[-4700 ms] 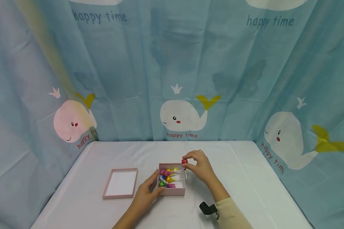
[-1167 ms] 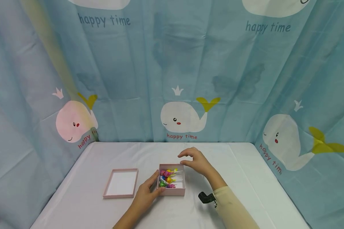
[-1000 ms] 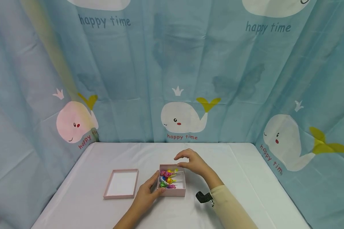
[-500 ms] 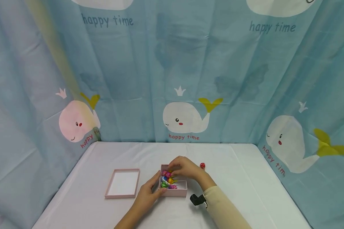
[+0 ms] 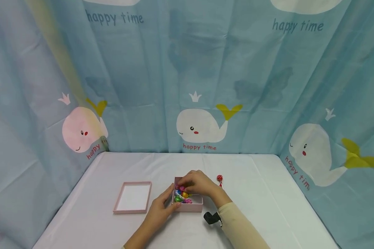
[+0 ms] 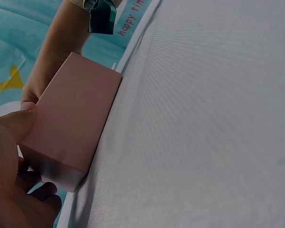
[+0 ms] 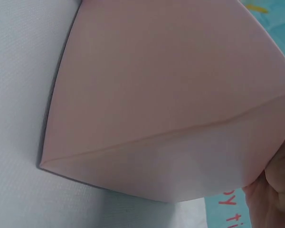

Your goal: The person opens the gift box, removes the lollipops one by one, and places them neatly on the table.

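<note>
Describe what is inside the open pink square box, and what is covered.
Round, brightly wrapped lollipops in pink, blue, yellow and green lie inside the open pink square box. The bare right hand covers its far right part; anything beneath cannot be seen.

White-covered table [image 5: 258, 200] bearing a pink box [image 5: 190, 208], its lid [image 5: 132, 197] and one red lollipop [image 5: 219, 178]
The tabletop is flat and pale, its far corners rounded, with faint creases running across the cover and a fine woven texture showing up close in the left wrist view. The box stands upright near the middle, open at the top, its base resting on the cover. Left of it and apart from it lies the shallow lid, white inside facing up, slightly askew. To the right of the box, a little farther back, lies the lollipop, its head toward the far edge and its white stick partly hidden.
</note>
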